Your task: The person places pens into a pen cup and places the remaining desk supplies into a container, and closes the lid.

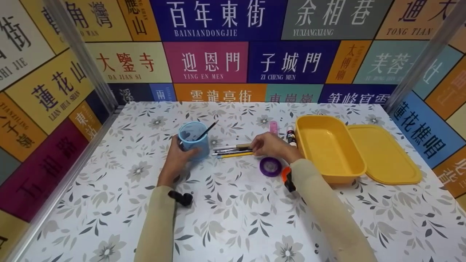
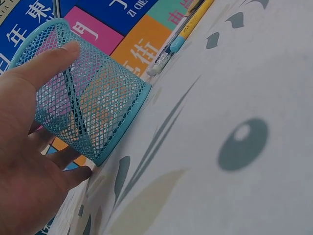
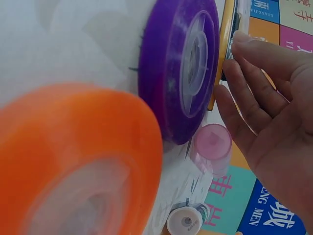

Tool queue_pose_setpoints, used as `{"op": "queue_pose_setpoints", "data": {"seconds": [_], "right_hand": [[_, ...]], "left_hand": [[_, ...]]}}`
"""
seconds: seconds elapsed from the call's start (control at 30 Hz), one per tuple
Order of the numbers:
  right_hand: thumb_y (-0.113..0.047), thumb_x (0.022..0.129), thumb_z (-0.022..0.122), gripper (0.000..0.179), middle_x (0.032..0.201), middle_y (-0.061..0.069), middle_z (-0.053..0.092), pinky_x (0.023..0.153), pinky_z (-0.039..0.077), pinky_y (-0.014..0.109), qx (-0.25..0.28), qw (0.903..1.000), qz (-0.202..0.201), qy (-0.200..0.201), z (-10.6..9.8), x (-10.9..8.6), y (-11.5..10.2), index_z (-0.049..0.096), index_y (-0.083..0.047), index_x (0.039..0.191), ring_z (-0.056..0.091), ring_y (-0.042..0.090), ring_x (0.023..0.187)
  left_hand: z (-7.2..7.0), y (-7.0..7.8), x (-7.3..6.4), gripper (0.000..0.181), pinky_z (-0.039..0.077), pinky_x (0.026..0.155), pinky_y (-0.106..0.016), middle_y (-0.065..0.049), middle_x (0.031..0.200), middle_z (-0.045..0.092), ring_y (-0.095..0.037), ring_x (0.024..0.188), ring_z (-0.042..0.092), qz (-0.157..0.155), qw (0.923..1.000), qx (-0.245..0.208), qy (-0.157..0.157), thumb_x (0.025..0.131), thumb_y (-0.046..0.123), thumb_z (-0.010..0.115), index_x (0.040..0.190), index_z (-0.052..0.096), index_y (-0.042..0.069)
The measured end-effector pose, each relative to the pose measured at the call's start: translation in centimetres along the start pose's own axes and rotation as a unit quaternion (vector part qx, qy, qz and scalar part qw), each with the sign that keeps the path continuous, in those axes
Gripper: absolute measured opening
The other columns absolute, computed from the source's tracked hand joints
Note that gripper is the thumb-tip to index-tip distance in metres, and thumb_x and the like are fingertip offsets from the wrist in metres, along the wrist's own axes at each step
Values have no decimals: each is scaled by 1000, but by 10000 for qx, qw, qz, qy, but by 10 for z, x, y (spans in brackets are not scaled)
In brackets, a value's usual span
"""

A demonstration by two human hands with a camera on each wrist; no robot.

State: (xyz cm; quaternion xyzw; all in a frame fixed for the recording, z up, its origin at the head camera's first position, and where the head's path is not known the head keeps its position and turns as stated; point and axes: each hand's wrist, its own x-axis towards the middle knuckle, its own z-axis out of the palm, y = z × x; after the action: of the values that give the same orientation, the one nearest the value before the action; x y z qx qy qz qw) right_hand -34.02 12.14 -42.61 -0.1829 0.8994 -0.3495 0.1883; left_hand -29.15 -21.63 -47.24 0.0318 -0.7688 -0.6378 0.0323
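Note:
A light-blue mesh pen cup (image 1: 198,147) stands on the table, a dark pencil (image 1: 206,131) leaning inside it. My left hand (image 1: 178,157) grips the cup from its left side, thumb across the near wall in the left wrist view. To the cup's right, several pens (image 1: 231,150) lie side by side, with a yellow pencil (image 1: 236,155) nearest me. At their right ends is my right hand (image 1: 271,145). Its fingertips (image 3: 230,68) reach the pens in the right wrist view, thumb and forefinger slightly apart; whether they touch one is unclear.
A purple tape roll (image 1: 270,166) and an orange tape roll (image 1: 285,174) lie near the right wrist. Behind are a pink capped item (image 1: 273,126) and a small dark bottle (image 1: 291,137). Further right sits a yellow box (image 1: 329,145), its lid (image 1: 389,154) alongside.

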Motion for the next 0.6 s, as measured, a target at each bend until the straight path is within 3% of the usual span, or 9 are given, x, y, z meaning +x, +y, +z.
{"op": "queue_pose_setpoints", "data": {"seconds": [0.43, 0.6], "right_hand": [[-4, 88, 72, 25, 107, 8, 70, 100, 56, 40, -314, 9994, 98, 110, -9, 0, 5, 71, -12, 113, 64, 25, 100], [-3, 88, 71, 24, 104, 9, 71, 94, 58, 39, -616, 9980, 40, 103, -8, 0, 10, 71, -9, 111, 65, 24, 95]], "left_hand": [[-1, 1, 1, 92, 28, 126, -41, -11, 158, 38, -26, 150, 33, -69, 10000, 11, -49, 82, 21, 82, 153, 25, 13], [-1, 0, -1, 93, 29, 126, -42, -11, 158, 38, -26, 151, 32, 8, 10000, 38, -56, 81, 24, 83, 153, 25, 13]]}}
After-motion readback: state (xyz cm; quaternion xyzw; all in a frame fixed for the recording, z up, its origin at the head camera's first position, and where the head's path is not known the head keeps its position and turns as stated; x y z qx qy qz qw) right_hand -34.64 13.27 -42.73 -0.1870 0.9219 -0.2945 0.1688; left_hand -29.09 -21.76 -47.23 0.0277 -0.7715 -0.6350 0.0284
